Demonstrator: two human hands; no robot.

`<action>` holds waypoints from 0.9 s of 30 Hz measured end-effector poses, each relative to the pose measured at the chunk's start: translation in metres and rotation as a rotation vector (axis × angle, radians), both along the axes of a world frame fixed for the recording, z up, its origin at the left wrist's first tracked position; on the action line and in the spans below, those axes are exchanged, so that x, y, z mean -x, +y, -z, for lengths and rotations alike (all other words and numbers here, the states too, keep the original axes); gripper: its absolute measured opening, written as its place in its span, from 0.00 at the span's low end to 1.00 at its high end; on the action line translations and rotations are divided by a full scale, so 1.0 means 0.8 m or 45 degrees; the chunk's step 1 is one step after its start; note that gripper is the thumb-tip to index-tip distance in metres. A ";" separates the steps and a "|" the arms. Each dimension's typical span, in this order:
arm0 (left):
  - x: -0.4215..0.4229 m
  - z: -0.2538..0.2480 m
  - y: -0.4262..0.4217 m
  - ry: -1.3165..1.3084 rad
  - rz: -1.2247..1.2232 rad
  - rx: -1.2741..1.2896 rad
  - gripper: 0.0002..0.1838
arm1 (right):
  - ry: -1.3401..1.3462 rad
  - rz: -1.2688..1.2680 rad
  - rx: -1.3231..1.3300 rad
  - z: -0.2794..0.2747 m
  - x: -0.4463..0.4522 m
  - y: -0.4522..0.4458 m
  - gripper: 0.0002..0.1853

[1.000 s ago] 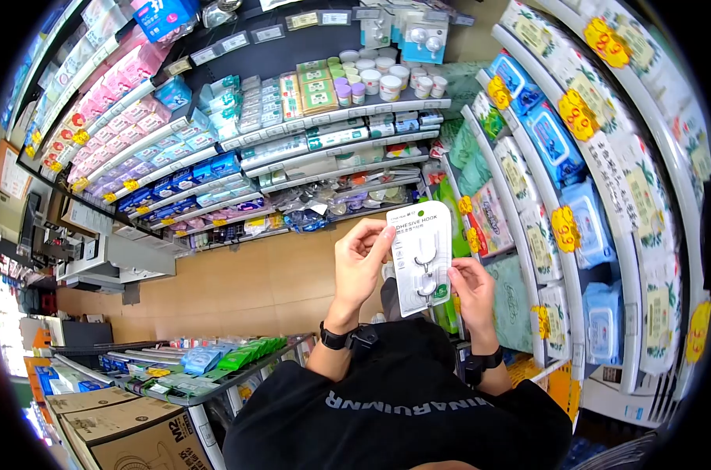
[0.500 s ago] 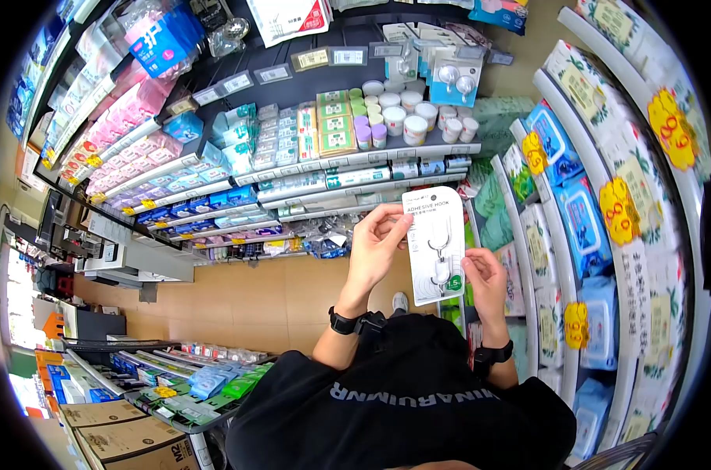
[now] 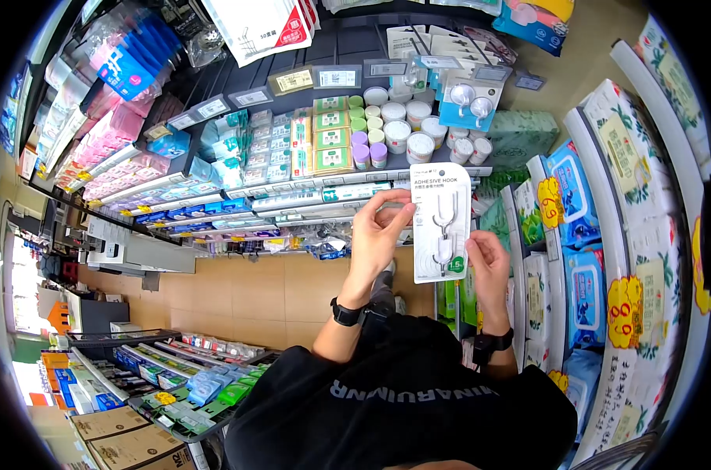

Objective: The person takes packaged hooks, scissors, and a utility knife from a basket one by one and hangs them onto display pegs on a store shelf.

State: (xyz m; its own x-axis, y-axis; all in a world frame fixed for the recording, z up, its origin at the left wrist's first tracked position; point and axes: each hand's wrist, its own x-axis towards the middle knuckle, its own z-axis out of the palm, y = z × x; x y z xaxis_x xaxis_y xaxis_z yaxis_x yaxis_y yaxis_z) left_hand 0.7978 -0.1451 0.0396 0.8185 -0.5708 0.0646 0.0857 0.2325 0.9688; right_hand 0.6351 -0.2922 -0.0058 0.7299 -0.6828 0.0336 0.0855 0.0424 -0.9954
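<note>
An adhesive hook pack (image 3: 442, 223), a white card with metal hooks under clear plastic, is held upright between my two hands. My left hand (image 3: 380, 233) pinches its left edge, thumb and curled fingers together. At the lower right edge, my right hand (image 3: 489, 262) grips the card between thumb and bent fingers. Both wrists wear black bands. Just beyond the pack stand white round tubs (image 3: 420, 146) and small purple-lidded containers (image 3: 378, 154) on a shelf. Another hook pack (image 3: 471, 100) hangs from a display prong above them.
Shelves with blue wipes packs (image 3: 581, 294) and yellow price tags (image 3: 625, 312) rise close on my right. Pink packs (image 3: 117, 129) fill the shelf at left. Behind me on the left are a low display rack (image 3: 191, 392) and cardboard boxes (image 3: 128, 439). Tan floor tiles (image 3: 238, 301) lie below.
My view has shifted, bringing the hanging goods nearer. Both hands and the hook pack have risen slightly and moved right toward the shelf. My grip on the pack stays the same.
</note>
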 end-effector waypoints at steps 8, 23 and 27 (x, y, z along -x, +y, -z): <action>-0.070 -0.009 -0.048 -0.228 -0.022 -0.089 0.19 | -0.073 0.028 0.054 -0.005 -0.080 -0.053 0.05; -0.181 -0.003 -0.125 -0.226 0.019 0.061 0.21 | -0.102 0.105 0.198 -0.010 -0.196 -0.122 0.06; -0.188 -0.003 -0.132 -0.236 0.039 0.032 0.21 | -0.074 0.145 0.232 -0.006 -0.205 -0.130 0.06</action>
State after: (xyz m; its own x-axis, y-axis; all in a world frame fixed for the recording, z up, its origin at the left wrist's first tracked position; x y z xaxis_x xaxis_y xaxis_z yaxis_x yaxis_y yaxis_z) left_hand 0.9485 -0.2507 0.0423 0.7733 -0.5918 0.2274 -0.0866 0.2567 0.9626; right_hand 0.7988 -0.3958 -0.0006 0.6419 -0.7394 0.2033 0.1367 -0.1505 -0.9791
